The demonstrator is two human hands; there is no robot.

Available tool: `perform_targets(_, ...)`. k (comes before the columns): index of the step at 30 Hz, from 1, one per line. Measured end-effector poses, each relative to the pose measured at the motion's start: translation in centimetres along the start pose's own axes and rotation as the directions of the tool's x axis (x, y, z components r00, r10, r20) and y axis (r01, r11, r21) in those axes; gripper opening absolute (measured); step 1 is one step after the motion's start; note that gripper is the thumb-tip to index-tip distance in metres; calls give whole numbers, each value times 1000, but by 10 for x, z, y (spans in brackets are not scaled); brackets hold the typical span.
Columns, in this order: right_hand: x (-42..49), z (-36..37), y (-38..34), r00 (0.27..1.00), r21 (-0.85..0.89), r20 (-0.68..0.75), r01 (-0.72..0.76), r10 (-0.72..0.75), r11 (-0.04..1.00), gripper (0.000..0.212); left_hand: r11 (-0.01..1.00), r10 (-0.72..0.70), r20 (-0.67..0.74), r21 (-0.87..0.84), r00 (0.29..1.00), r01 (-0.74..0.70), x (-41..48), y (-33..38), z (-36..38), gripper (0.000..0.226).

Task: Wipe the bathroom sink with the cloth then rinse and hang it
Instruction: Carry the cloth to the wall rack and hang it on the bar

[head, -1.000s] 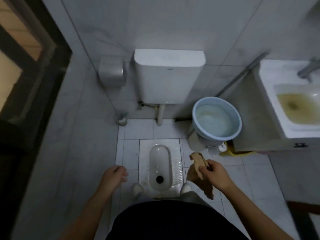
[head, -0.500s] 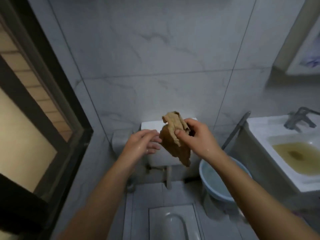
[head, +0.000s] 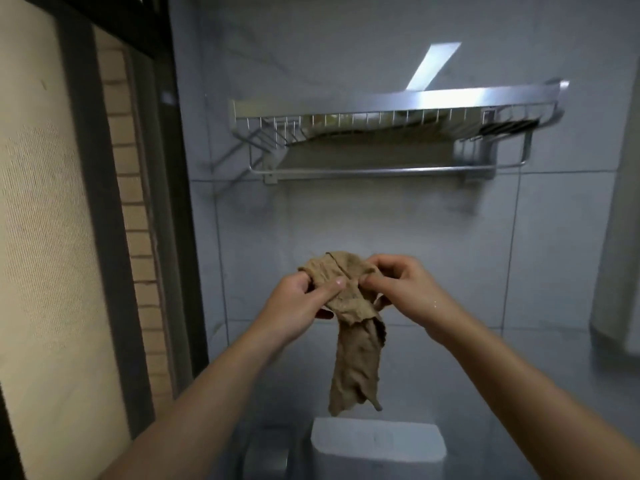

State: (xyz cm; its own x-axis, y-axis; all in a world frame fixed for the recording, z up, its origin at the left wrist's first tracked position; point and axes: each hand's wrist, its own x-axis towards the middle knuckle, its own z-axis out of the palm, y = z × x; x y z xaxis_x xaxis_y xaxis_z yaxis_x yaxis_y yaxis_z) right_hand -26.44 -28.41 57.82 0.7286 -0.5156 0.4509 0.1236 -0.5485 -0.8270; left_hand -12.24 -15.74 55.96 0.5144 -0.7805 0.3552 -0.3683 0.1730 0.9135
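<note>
Head view. Bathroom wall (head: 398,230): large grey tiles, smooth, faintly veined like marble, thin straight joints, with a bright slanted reflection high up.

Rack (head: 450,98): silvery metal, fixed to the wall above the hands; a shallow wire basket with thin upright bars, holding flat pale and dark items too blurred to name. Rail (head: 363,172): a straight round metal bar beneath the basket, bare along its length.

Frame (head: 78,168): dark uprights at far left, beside a beige panel (head: 31,237) with a fine woven mesh and a narrow strip of tan bricks (head: 133,220).

Tank (head: 377,445): white, boxy with rounded corners, at the bottom edge, directly below the cloth.

Cloth (head: 353,358): tan, coarse and crinkled, bunched at the top and hanging in a limp twisted tail; held in the air in front of the wall, well below the rail and clear of the tank.

Left hand (head: 294,306): fingers curled behind the bunched top, thumb pressed on its front. Right hand (head: 408,289): fingertips pinching the same top edge just beside the left thumb; water drops on the wrist.
</note>
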Motion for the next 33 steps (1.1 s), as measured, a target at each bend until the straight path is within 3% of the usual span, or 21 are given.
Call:
perform_targets(5,33,-49,-30,975,53,-222,24,-11,998,17,983,-67,-31,-176,997,61,36,46,-43,15)
perform_targets(9,60,-85,-47,970,164,-229,-45,83,985,17,985,-74,-30,-160,997,68,58,76,-74,20)
perform_targets(15,90,-110,-53,964,35,-251,-79,85,996,16,992,31,-189,129,982,-6,104,97,-86,31)
perform_targets(21,138,-130,-70,918,98,-394,-12,50,995,19,930,209,-322,357,924,-86,173,111,-89,51)
perform_targets(24,168,-124,-65,881,241,-467,39,81,970,12,827,353,-346,549,870,-117,207,104,-82,20)
perform_targets(25,177,-121,-60,861,222,-503,48,72,974,8,783,397,-336,610,854,-123,216,100,-80,19)
perform_targets(28,194,-116,-41,803,-167,-587,4,-103,986,7,656,450,-272,747,851,-109,236,88,-82,31)
perform_targets(31,201,-113,-35,800,-530,-511,-7,-313,848,13,598,398,-212,798,892,-78,249,90,-93,42)
perform_targets(33,206,-109,-34,853,-681,-398,-28,-338,732,17,599,285,-182,800,941,-26,251,99,-96,42)
